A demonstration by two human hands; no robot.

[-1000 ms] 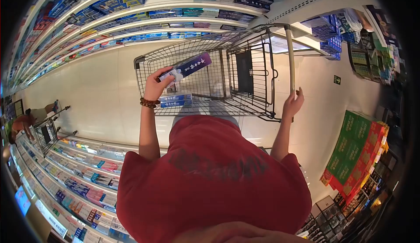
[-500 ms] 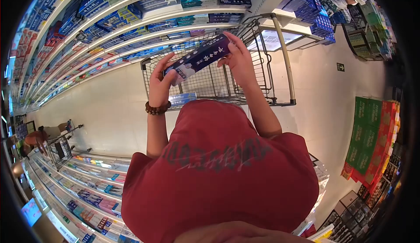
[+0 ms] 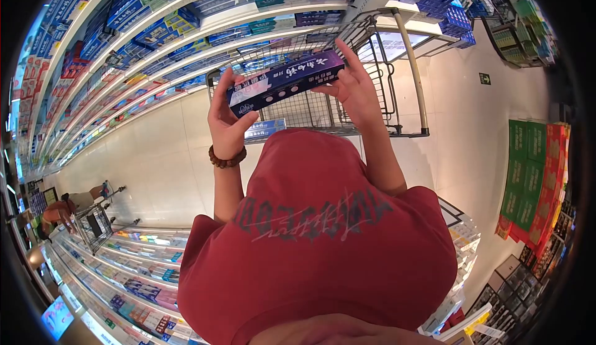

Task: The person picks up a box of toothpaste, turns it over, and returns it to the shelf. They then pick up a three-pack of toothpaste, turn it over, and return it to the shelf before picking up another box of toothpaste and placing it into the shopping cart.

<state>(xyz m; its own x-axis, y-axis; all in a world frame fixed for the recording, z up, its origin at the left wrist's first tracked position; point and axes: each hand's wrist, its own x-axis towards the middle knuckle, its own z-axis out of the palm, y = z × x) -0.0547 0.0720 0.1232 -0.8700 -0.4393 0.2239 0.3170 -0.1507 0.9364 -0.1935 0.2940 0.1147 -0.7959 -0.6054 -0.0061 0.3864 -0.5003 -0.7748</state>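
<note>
A long dark-blue and purple toothpaste box (image 3: 288,79) is held between my two hands above the shopping cart (image 3: 397,75). My left hand (image 3: 228,118), with a beaded bracelet (image 3: 227,157) at the wrist, grips the box's left end between thumb and fingers. At the other end, my right hand (image 3: 355,90) holds the box with its fingers bent around the corner. The front and a long side panel with white lettering and round marks face me. Another blue-and-white box (image 3: 266,128) shows below, at the cart's near-left part.
Shelves of boxed goods (image 3: 223,41) run along the far side, behind the cart. More shelves (image 3: 133,273) stand at lower left. A person with another cart (image 3: 93,226) is in the aisle at left. Stacked green and red cartons (image 3: 528,180) stand on the right floor.
The toothpaste box has been turned, so a long side panel now shows along with the front. My right hand has shifted slightly right and down, its fingers more spread.
</note>
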